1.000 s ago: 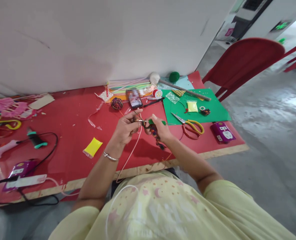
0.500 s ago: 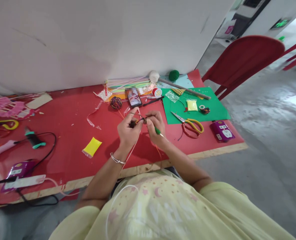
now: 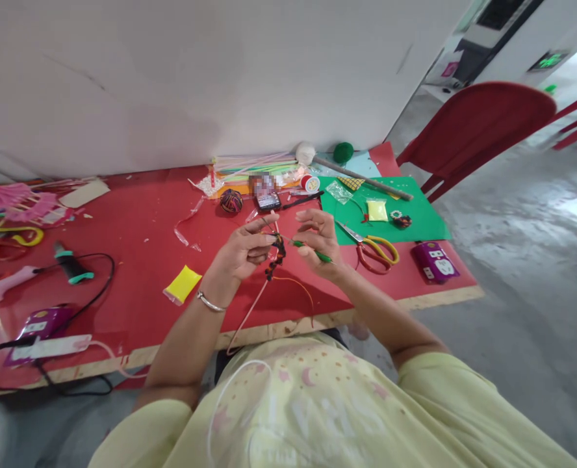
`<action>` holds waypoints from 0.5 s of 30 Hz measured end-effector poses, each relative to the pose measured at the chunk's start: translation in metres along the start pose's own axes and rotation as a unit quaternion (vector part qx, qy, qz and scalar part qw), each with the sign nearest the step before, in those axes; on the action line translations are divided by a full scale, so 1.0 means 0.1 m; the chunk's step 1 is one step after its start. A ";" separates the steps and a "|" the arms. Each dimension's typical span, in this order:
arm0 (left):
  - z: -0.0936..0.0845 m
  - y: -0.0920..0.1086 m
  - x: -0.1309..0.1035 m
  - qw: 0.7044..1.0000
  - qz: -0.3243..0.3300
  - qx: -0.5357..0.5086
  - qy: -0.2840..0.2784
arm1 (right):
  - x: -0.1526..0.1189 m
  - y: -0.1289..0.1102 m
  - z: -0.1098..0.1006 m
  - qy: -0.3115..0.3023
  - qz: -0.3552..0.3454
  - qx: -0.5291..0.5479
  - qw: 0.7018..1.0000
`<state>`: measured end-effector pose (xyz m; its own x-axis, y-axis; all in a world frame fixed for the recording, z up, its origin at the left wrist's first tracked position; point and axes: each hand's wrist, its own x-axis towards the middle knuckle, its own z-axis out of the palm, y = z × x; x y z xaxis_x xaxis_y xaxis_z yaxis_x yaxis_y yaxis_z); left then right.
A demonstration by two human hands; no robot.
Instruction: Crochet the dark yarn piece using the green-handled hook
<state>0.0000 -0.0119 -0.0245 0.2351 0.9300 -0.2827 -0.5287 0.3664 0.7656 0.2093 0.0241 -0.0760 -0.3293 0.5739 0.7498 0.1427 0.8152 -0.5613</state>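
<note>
Between my hands hangs a small dark piece of crochet (image 3: 275,259) with orange flecks, worked around a thin pink stick (image 3: 250,311). My left hand (image 3: 247,247) pinches its top end. In my right hand (image 3: 320,242) is a green-handled crochet hook (image 3: 323,257), its tip pointing left toward the piece. An orange strand curves from the piece down to the table edge. Beyond my left hand sits a multicoloured yarn ball (image 3: 230,201), beside a phone (image 3: 267,200).
Scissors (image 3: 380,252) with red and yellow handles lie right of my right hand. A yellow packet (image 3: 183,285) is left of my left forearm. A purple socket box (image 3: 435,262) sits at the right edge. Cables and cutters (image 3: 73,265) lie far left.
My hands have moved apart, the right one with the hook away to the right. The dark crochet piece, mostly hidden before, now hangs in view below my left fingers.
</note>
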 end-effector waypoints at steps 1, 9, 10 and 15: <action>0.00 0.00 0.00 1.000 -0.003 -0.002 -0.006 | 0.00 0.02 0.00 -0.001 -0.015 -0.008 1.000; 0.02 0.03 -0.03 0.999 0.019 0.037 0.011 | 0.04 0.01 -0.10 -0.024 -0.127 -0.118 0.985; 0.02 0.05 -0.04 0.998 0.026 0.050 0.018 | 0.06 -0.01 -0.13 -0.031 -0.141 -0.130 0.981; 0.04 0.14 -0.08 0.994 0.040 0.099 0.020 | 0.15 -0.06 -0.25 -0.060 -0.171 -0.141 0.973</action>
<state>-0.0060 -0.0141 -0.0099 0.1643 0.9579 -0.2355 -0.3731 0.2813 0.8841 0.2269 0.0299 -0.0521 -0.5072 0.2653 0.8200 0.2506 0.9557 -0.1542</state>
